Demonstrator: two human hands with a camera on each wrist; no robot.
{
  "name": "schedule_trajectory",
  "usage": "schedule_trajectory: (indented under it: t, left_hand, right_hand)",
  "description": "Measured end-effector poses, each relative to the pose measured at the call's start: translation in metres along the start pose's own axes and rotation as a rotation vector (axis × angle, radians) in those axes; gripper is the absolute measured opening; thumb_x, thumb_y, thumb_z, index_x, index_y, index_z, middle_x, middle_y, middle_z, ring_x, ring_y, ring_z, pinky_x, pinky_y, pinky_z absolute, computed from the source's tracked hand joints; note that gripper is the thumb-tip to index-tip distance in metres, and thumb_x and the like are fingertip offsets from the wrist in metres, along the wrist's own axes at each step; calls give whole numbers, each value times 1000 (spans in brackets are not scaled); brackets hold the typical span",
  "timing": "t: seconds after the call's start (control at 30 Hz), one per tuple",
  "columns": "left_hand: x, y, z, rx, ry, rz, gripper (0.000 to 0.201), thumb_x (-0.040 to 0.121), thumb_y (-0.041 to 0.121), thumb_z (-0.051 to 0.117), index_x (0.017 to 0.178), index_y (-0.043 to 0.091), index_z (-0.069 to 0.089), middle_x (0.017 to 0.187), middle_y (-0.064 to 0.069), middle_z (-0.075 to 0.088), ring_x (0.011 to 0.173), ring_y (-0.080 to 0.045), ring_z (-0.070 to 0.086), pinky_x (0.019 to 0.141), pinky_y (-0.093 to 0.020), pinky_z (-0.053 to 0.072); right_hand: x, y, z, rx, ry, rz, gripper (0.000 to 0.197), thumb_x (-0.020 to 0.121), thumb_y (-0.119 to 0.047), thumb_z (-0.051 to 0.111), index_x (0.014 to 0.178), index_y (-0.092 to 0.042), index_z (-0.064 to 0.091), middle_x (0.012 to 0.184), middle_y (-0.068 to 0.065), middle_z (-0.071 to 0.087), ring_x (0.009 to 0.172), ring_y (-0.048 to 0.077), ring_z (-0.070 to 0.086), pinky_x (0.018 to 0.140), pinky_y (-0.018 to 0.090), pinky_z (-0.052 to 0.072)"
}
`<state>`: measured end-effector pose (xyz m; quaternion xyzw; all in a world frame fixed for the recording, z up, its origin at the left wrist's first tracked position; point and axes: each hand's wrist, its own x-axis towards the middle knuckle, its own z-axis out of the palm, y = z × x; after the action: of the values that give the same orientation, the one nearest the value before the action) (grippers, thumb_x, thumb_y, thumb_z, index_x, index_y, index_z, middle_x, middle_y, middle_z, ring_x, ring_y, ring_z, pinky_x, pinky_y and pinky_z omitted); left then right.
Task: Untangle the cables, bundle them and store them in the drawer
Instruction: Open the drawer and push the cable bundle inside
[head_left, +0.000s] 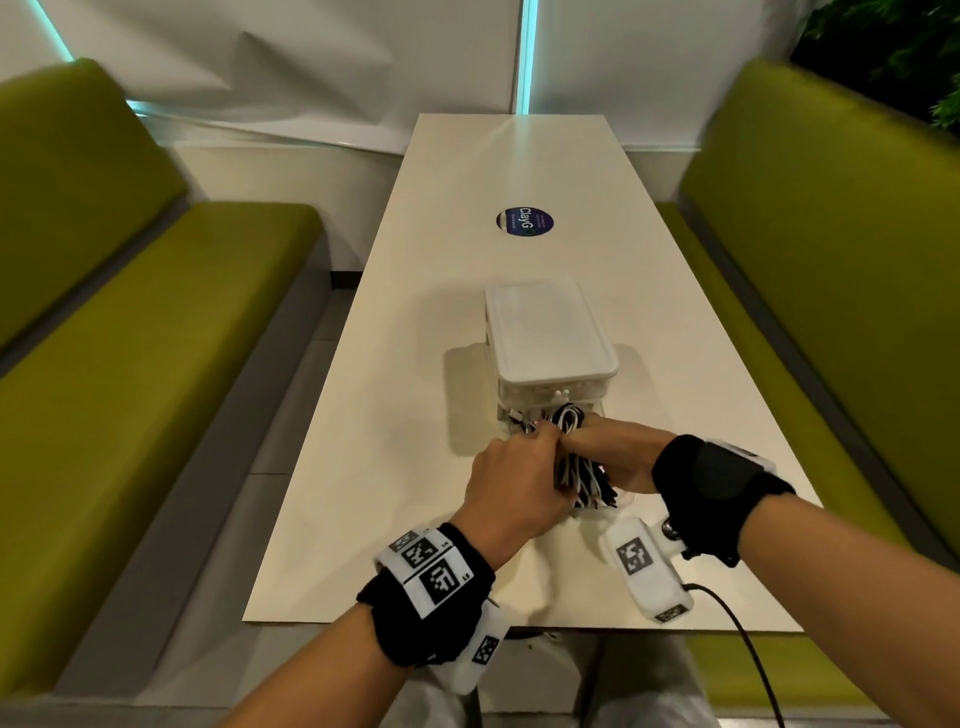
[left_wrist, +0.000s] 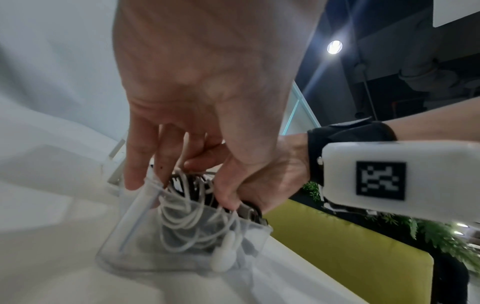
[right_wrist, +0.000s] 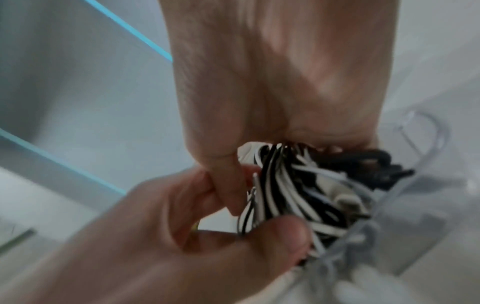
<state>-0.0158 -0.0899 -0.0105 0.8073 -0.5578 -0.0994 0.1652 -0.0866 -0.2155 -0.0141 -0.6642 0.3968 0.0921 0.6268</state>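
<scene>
**Packing the bundled cables into the clear drawer**

Starting at the left, a green bench (head_left: 130, 322) runs along the white desk (head_left: 395, 364). The left hand (head_left: 511, 483) reaches in over the near middle of the desk, its grip narrow: thumb and fingers (left_wrist: 135, 164) pinch the black and white cables (head_left: 582, 478) at the bundle's left side. The bundle sits partly inside the pulled-out clear drawer (left_wrist: 182, 242), which projects toward the person from the white drawer unit (head_left: 550, 338); white earphone leads (left_wrist: 187, 216) already lie coiled on the drawer floor. Just right of the bundle, the right hand (head_left: 613, 452) has its grip wrapped round the cables from above, fingers curled over the strands. Further right stands the other green bench (head_left: 831, 291).

The cables look light, soft and springy, likely to uncoil or spill over the rim if released loosely. The best hold is probably round the bundle's middle, where the loops cross, rather than on a single strand or plug. The drawer seems light and thin-walled, so pressing down hard could tip or slide it; steadying its rim with one hand would be wise.
</scene>
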Motion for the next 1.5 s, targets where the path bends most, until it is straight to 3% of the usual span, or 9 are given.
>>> schedule_trajectory:
  t: [0.23, 0.4, 0.5, 0.7, 0.8, 0.87, 1.07, 1.23, 1.5]
  left_hand:
    - [-4, 7, 2, 124, -31, 32, 40, 87, 34, 59, 120, 13, 49, 108, -9, 62, 90, -33, 61, 67, -36, 40]
    - [-5, 12, -9, 284, -138, 113, 39, 92, 32, 54, 123, 9, 48, 122, -9, 55, 96, -32, 61, 87, -43, 42]
    - [-10, 16, -15, 321, -53, 118, 23, 91, 17, 53, 114, 10, 55, 114, -7, 60, 95, -29, 61, 73, -35, 36]
    - [-3, 16, 3, 147, -47, 137, 50, 80, 10, 66, 128, 3, 52, 128, -10, 54, 110, -27, 57, 80, -35, 48]
    - [0, 15, 14, 88, -21, 93, 52, 82, 10, 64, 131, 3, 49, 134, -10, 52, 116, -27, 55, 80, -35, 47]
    - [1, 16, 16, 67, 0, 60, 45, 83, 12, 61, 127, 7, 49, 131, -9, 55, 112, -27, 56, 77, -36, 45]
    - [5, 7, 17, 27, 27, 47, 44, 84, 23, 63, 124, 14, 47, 103, -7, 66, 89, -35, 63, 66, -36, 41]
    - [10, 3, 20, 21, 40, 75, 35, 83, 14, 55, 117, 11, 51, 98, -10, 67, 85, -35, 63, 63, -33, 36]
    - [16, -5, 23, -11, 52, 92, 41, 86, 45, 62, 116, 18, 56, 102, -2, 68, 91, -25, 64, 67, -27, 33]
  right_hand:
    - [16, 17, 17, -154, 181, -30, 102, 51, -48, 59, 138, -13, 19, 125, 23, 49, 114, 36, 56, 79, 38, 52]
    - [22, 18, 17, -290, 277, -71, 15, 97, -22, 49, 104, -14, 38, 97, 6, 44, 84, 20, 43, 72, 27, 38]
    - [19, 16, 24, -143, 321, -120, 29, 88, -44, 52, 77, -24, 34, 79, 6, 43, 72, 13, 38, 56, 25, 30]
    - [36, 27, 24, 49, 346, -88, 43, 96, -49, 26, 106, -12, 45, 100, 16, 50, 80, 21, 46, 66, 32, 37]
    - [13, 21, 18, 37, 277, 2, 21, 96, -33, 41, 104, -14, 40, 93, 9, 45, 75, 22, 44, 59, 36, 42]
    - [-4, 15, 17, -60, 172, -50, 45, 78, -24, 55, 117, -10, 36, 103, 11, 47, 77, 21, 47, 56, 30, 47]
    - [-43, -1, 6, -23, -81, -228, 40, 82, 17, 44, 117, -1, 49, 71, 2, 56, 55, 5, 54, 50, 19, 43]
    - [-52, 2, -1, -637, 85, -257, 40, 90, -13, 59, 128, -19, 49, 115, 4, 61, 103, 18, 60, 85, 28, 50]
    - [-49, 35, -25, -1177, 28, -408, 81, 95, -20, 58, 156, -26, 5, 163, -14, -5, 133, 23, 45, 112, 42, 36]
